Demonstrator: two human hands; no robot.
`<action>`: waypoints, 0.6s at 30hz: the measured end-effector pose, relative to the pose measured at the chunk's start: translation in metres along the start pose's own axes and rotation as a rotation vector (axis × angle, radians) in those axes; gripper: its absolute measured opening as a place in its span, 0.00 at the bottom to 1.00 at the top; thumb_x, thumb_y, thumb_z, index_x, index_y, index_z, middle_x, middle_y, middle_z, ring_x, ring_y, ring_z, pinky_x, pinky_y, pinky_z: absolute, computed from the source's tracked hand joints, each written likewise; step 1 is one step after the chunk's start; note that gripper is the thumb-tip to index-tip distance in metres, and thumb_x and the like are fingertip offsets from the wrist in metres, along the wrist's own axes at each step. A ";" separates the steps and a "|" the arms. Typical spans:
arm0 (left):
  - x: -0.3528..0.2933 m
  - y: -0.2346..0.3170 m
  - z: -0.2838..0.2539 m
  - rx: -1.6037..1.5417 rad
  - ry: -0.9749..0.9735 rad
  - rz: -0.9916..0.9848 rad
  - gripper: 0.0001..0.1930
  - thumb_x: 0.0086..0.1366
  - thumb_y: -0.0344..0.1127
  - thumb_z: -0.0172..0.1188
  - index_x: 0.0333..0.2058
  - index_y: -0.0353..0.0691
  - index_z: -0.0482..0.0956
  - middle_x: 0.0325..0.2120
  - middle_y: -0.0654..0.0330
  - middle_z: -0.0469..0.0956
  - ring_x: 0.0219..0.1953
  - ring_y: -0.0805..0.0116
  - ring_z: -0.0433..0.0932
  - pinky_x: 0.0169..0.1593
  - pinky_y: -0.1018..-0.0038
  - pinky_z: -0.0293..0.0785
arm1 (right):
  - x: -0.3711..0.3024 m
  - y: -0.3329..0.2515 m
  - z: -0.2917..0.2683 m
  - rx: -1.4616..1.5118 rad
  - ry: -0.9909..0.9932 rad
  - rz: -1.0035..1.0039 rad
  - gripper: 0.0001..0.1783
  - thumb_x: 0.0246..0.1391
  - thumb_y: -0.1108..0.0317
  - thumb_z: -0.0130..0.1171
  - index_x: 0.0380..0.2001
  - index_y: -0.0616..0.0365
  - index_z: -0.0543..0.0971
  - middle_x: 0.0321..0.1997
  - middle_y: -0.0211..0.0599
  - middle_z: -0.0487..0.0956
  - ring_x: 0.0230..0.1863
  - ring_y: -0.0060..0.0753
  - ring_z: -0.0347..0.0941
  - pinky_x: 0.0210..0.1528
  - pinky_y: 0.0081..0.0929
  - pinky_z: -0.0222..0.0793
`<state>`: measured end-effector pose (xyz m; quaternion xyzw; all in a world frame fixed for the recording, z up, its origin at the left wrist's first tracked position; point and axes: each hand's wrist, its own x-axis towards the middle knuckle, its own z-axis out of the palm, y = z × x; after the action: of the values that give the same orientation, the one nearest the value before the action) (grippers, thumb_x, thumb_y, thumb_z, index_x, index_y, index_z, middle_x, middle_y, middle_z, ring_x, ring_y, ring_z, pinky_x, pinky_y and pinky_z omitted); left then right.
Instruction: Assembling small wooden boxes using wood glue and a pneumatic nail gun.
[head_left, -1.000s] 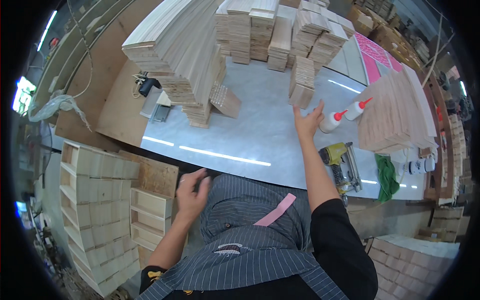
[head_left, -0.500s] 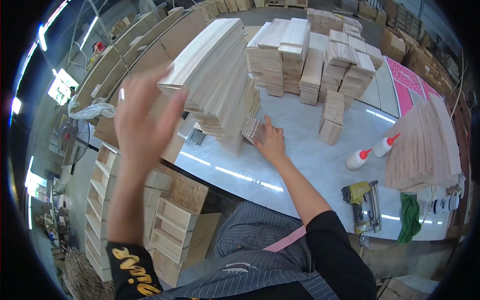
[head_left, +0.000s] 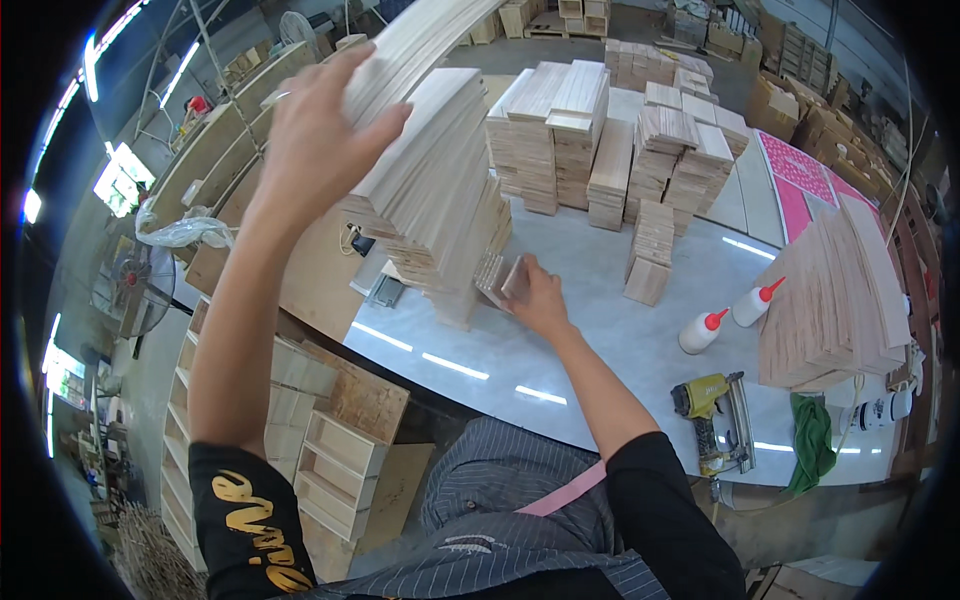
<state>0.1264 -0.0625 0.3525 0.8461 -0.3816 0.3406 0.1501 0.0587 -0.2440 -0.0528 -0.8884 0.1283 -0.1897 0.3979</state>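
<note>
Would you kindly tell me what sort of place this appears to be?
Probably a woodworking workshop: wooden boards stand stacked on the worktable, what looks like a nail gun lies there too, and compartmented wooden boxes stand nearby.

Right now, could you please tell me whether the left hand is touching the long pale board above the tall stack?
Touching: the head view shows the left hand at the near end of the long pale board, which lies between fingers and thumb.

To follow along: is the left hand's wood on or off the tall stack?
Off: the left hand holds the wood above the tall stack, its top showing.
</note>
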 end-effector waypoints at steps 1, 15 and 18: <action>-0.013 0.015 -0.014 -0.156 -0.028 0.067 0.36 0.55 0.44 0.68 0.64 0.42 0.71 0.52 0.45 0.76 0.56 0.44 0.74 0.61 0.56 0.69 | -0.010 0.007 -0.008 -0.005 -0.002 0.035 0.62 0.38 0.62 0.79 0.74 0.52 0.54 0.63 0.48 0.74 0.58 0.57 0.69 0.63 0.45 0.65; -0.350 0.085 0.150 -0.500 -0.920 0.198 0.49 0.47 0.42 0.72 0.69 0.44 0.62 0.55 0.41 0.65 0.57 0.41 0.65 0.64 0.46 0.57 | -0.246 -0.018 -0.155 0.297 0.098 0.356 0.53 0.38 0.74 0.76 0.69 0.52 0.62 0.67 0.41 0.68 0.61 0.40 0.70 0.51 0.36 0.75; -0.357 0.125 0.168 -0.541 -0.807 0.206 0.48 0.50 0.48 0.75 0.68 0.45 0.62 0.55 0.42 0.65 0.58 0.42 0.65 0.64 0.45 0.56 | -0.256 -0.016 -0.144 0.265 0.087 0.375 0.54 0.38 0.74 0.76 0.70 0.52 0.61 0.67 0.42 0.69 0.62 0.42 0.70 0.52 0.37 0.75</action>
<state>-0.0599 -0.0377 -0.0166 0.7990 -0.5656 -0.1124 0.1704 -0.2323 -0.2316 -0.0133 -0.7800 0.2819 -0.1660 0.5335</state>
